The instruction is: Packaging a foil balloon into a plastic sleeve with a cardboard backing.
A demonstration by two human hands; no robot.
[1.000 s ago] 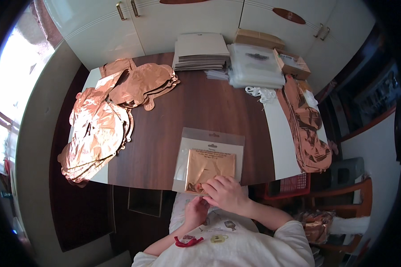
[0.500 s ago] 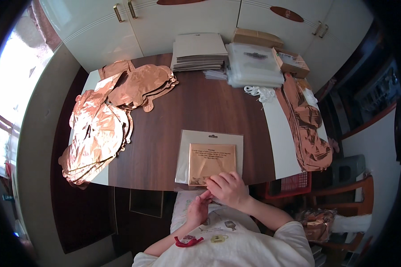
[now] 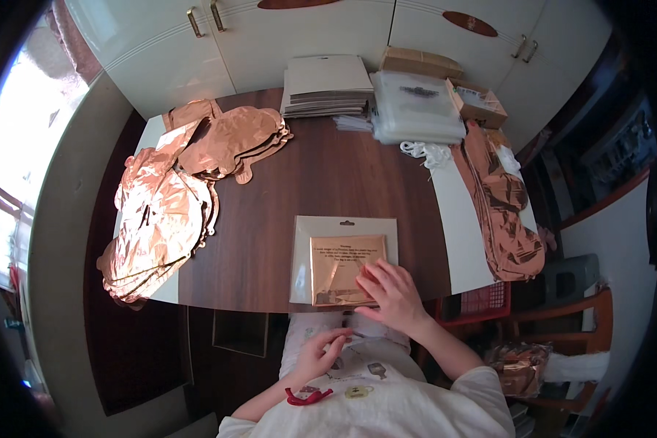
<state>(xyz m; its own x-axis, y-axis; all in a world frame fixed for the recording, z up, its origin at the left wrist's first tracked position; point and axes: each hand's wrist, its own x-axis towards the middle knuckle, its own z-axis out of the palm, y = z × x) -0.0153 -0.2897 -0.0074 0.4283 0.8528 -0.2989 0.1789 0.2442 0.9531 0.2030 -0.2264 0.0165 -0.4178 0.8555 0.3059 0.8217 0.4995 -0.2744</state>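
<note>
At the table's near edge lies a flat packet (image 3: 304, 252): a clear plastic bag with a pale hanging card and a folded copper-coloured foil piece (image 3: 332, 271) with printed lines. My right hand (image 3: 394, 296) rests over the lower right of this packet, fingers spread and stretched out. Below the table edge, over my lap, my left hand (image 3: 323, 355) holds nothing, its fingers loosely extended and the thumb apart.
Shiny copper foil balloons (image 3: 160, 204) are piled at the left. Along the back stand stacked pale cards (image 3: 328, 77), clear bags (image 3: 416, 109), white ribbon (image 3: 427, 154) and a small cardboard box (image 3: 478, 102). More folded foil (image 3: 500, 212) lies right. Beyond is a wooden chair (image 3: 602, 321).
My hands have parted: the right moved right and up onto the packet, its fingers spreading, while the left stayed low over my lap. The packet has shifted very slightly.
</note>
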